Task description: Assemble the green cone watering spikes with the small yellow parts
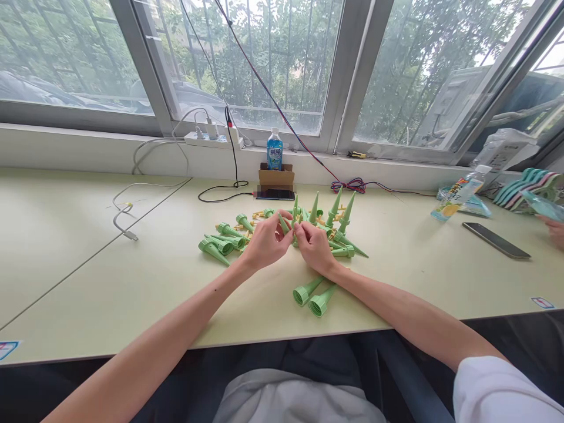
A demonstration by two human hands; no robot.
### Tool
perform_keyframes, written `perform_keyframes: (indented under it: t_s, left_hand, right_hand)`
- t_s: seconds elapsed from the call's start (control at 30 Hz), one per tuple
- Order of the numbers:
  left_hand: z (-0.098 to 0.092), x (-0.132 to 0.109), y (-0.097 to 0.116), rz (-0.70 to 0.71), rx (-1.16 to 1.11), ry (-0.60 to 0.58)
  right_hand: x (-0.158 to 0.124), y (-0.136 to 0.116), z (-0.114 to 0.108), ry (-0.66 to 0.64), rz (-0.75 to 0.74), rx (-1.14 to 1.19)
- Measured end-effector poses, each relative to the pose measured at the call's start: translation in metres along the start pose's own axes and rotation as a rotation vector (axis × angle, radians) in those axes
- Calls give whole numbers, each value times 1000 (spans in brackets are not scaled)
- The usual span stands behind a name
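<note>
In the middle of the table my left hand (pixel 267 244) is closed around a green plastic watering spike (pixel 283 223), its point tilted up and to the left. My right hand (pixel 315 247) meets it with thumb and fingers pinched together; what lies between those fingertips is too small and hidden to name. Around both hands are many loose green spikes (pixel 214 251), some lying down and several standing point up (pixel 348 212). Small yellow plastic parts (pixel 258 215) are scattered among them. Two more spikes (pixel 321 303) lie below my right wrist, their threaded open ends facing me.
Behind the pile are a phone (pixel 275 194) on a cable, a cardboard box (pixel 277 176) and a blue bottle (pixel 274 150). To the right lie another phone (pixel 496 239), a juice bottle (pixel 462 192) and hangers (pixel 526 187); another person's hand (pixel 554 230) shows there. A white cable (pixel 121 220) crosses the left side.
</note>
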State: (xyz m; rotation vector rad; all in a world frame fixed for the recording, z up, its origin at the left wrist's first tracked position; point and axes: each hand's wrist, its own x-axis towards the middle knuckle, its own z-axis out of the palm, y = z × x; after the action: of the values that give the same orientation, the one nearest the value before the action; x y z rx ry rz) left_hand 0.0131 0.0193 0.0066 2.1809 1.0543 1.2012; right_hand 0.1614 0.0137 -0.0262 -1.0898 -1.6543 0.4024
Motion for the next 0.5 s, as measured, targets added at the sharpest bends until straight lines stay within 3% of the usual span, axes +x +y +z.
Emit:
perform_keyframes:
  t_s: [0.3, 0.5]
  left_hand:
    - [-2, 1, 1, -132, -16, -11]
    - [-1, 2, 1, -143, -21, -19]
  right_hand:
    - [0, -2, -1, 14, 13, -19]
    - [-1, -3, -2, 15, 22, -14]
